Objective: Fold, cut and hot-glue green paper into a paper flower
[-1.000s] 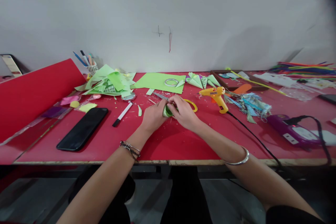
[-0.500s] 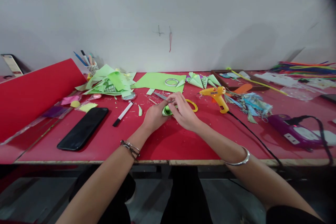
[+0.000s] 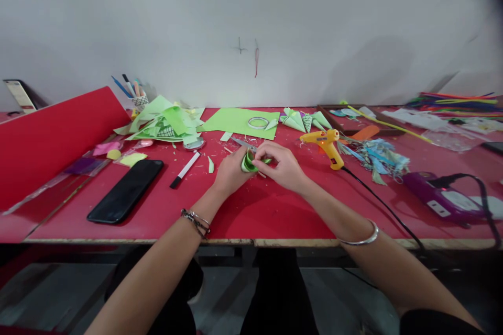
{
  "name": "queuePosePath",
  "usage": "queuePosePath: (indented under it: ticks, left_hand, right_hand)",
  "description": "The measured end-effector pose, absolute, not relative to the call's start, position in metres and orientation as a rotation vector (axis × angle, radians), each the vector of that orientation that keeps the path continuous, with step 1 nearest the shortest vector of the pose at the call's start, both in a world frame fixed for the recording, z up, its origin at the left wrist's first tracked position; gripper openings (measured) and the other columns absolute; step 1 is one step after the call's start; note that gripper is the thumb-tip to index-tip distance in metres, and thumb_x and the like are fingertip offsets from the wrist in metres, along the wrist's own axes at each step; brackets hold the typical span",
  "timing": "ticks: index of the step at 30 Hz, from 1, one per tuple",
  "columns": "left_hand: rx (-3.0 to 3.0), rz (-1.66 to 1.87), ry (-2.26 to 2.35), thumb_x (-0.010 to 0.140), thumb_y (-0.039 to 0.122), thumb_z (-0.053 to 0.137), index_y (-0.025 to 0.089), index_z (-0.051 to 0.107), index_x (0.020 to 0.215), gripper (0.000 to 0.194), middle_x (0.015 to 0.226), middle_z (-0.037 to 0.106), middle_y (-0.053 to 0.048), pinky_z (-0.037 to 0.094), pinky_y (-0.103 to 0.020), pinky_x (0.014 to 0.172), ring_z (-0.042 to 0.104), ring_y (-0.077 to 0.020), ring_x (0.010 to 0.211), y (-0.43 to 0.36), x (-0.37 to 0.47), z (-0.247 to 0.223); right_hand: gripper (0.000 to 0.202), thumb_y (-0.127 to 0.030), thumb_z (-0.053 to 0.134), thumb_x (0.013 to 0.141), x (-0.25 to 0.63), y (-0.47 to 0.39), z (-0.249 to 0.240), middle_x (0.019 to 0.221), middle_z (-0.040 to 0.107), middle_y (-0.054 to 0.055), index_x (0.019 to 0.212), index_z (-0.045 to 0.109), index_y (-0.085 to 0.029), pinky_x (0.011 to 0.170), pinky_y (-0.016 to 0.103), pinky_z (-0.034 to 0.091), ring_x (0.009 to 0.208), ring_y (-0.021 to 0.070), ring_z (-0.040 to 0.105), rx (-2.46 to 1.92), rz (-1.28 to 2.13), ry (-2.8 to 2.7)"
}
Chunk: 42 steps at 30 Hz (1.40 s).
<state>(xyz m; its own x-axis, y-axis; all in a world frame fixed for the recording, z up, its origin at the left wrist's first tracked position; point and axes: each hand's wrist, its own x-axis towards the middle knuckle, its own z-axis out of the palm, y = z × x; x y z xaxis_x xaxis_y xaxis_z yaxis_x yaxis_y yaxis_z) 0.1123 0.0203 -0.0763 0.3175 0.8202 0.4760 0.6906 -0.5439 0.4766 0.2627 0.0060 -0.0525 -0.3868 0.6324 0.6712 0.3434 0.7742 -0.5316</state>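
Observation:
My left hand (image 3: 230,171) is closed round a small rolled green paper piece (image 3: 248,161), its open end facing up. At the roll's right edge, the thumb and forefinger of my right hand (image 3: 281,166) pinch together on the green paper. Just behind my hands lie scissors (image 3: 242,143), with a blade pointing left and the handles hidden behind my right hand. Flat green paper (image 3: 231,121) with a tape roll (image 3: 258,123) on it is farther back, beside several green paper cones (image 3: 294,119).
A yellow glue gun (image 3: 324,141) and a tassel bundle (image 3: 381,157) lie to the right, near a purple power strip (image 3: 442,196). On the left are a black phone (image 3: 126,192), a marker (image 3: 184,169), green paper scraps (image 3: 165,123) and a red board (image 3: 55,141).
My right hand has shifted slightly right and down, showing more of the rolled paper's opening. The yellow scissor handle is now hidden behind that hand.

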Motion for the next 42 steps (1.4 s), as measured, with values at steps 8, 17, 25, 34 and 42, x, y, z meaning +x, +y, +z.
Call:
queuePosePath:
  ticks: [8,17,25,34,42]
  left_hand:
    - [2.371,1.011,1.438,0.066,0.031,0.056,0.020,0.045,0.087,0.025,0.078,0.059,-0.001,0.036,-0.023,0.053,0.057,-0.0176,0.067,0.0195,0.1132,-0.0756]
    - [2.361,1.126,1.428,0.066,0.027,0.057,0.021,0.042,0.088,0.027,0.079,0.058,0.001,0.035,-0.022,0.052,0.056,-0.0144,0.065,0.0202,0.1108,-0.0771]
    - [2.436,1.060,1.657,0.071,0.032,0.054,0.021,0.042,0.093,0.028,0.082,0.060,-0.002,0.037,-0.023,0.054,0.059,-0.0174,0.071,0.0192,0.1098,-0.0765]
    - [2.581,0.947,1.788,0.077,0.034,0.047,0.020,0.045,0.092,0.020,0.084,0.062,-0.003,0.036,-0.023,0.054,0.059,-0.0168,0.070,0.0172,0.1105,-0.0744]
    - [2.694,0.934,1.786,0.081,0.027,0.042,0.019,0.047,0.093,0.016,0.082,0.062,-0.005,0.037,-0.023,0.059,0.059,-0.0172,0.075,0.0153,0.1118,-0.0729]
  right_hand:
    - [0.010,-0.016,0.046,0.076,0.2630,0.0049,-0.0557,0.074,0.054,0.001,0.084,0.051,-0.018,0.059,0.022,0.043,0.064,0.0098,0.050,-0.758,0.360,-2.002]
    - [0.014,-0.020,0.051,0.075,0.2642,0.0045,-0.0532,0.080,0.056,0.003,0.088,0.056,-0.019,0.062,0.024,0.044,0.070,0.0124,0.053,-0.788,0.276,-2.086]
    - [0.012,-0.025,0.054,0.075,0.2647,0.0067,-0.0556,0.088,0.055,0.006,0.084,0.058,-0.018,0.065,0.026,0.047,0.081,0.0157,0.053,-0.809,0.262,-2.073]
    - [0.010,-0.025,0.052,0.076,0.2655,0.0063,-0.0533,0.087,0.061,0.004,0.083,0.057,-0.020,0.068,0.028,0.045,0.078,0.0158,0.056,-0.823,0.256,-2.143]
    - [0.011,-0.020,0.051,0.076,0.2647,0.0063,-0.0537,0.083,0.060,0.004,0.085,0.056,-0.018,0.064,0.024,0.043,0.071,0.0132,0.055,-0.830,0.232,-2.146]
